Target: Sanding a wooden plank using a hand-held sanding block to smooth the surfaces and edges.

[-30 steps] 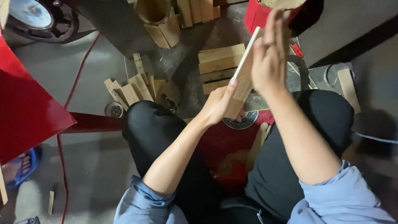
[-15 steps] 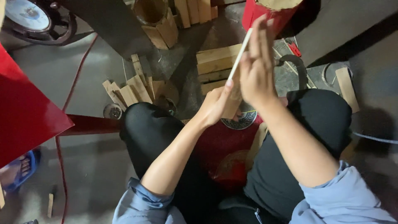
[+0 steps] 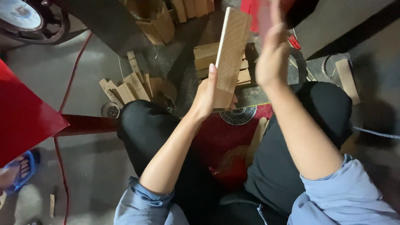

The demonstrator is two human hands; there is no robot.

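Observation:
My left hand [image 3: 207, 96] grips the lower end of a flat rectangular wooden board [image 3: 231, 54], held upright with its broad face toward me, above my knees. My right hand [image 3: 273, 58] is raised just to the right of the board, fingers together and blurred, apart from the wood and holding nothing I can see. I sit with black trousers and light blue sleeves over a red patterned mat [image 3: 225, 137].
A stack of wooden blocks [image 3: 204, 56] lies behind the board. Loose wood pieces [image 3: 129, 87] fan out at the left, more stand at the top [image 3: 166, 16]. A red sheet [image 3: 21, 112] and a red rail [image 3: 87, 124] sit left. Someone's blue sandal [image 3: 21, 168] shows bottom left.
The board has turned from edge-on to face-on in my left hand. My right hand has come off the board and moved to its right.

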